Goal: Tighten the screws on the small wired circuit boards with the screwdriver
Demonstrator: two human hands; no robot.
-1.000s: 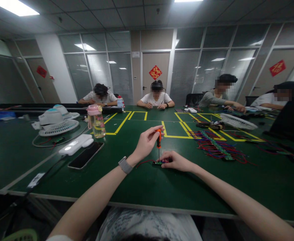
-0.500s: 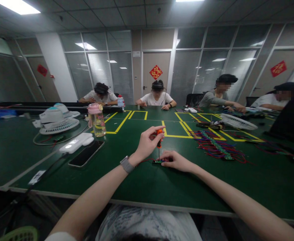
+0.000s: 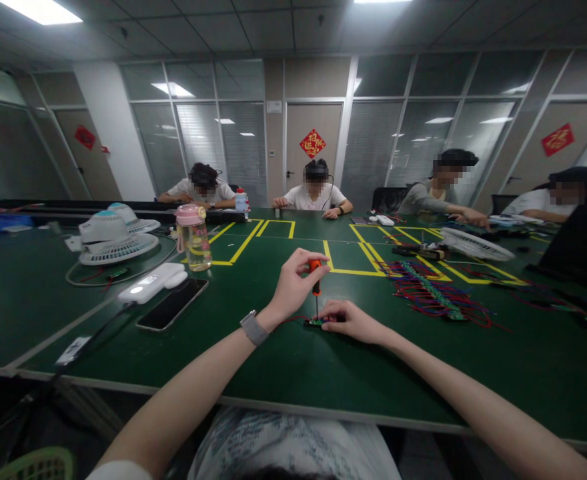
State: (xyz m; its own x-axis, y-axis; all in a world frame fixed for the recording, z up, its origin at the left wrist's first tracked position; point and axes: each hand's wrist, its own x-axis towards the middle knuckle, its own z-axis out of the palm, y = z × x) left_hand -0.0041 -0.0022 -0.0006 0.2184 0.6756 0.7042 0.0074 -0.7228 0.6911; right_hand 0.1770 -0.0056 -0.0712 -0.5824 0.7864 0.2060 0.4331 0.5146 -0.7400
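My left hand [image 3: 293, 285] pinches the orange handle of a small screwdriver [image 3: 315, 275], held upright with its tip down on a small green circuit board [image 3: 315, 323] on the green table [image 3: 273, 373]. My right hand [image 3: 349, 320] lies on the table with its fingers closed on the right end of that board. A red wire [image 3: 288, 320] runs from the board toward my left wrist, which wears a grey watch.
A black phone [image 3: 172, 305], a white power bank [image 3: 151, 283], a pink-lidded bottle [image 3: 192, 238] and white fans [image 3: 113, 240] lie to the left. A heap of red and blue wired boards [image 3: 433, 293] lies to the right. Several people sit at the far side.
My left fingers have shifted slightly on the screwdriver handle, as if turning it. The right hand and the board stay where they were.
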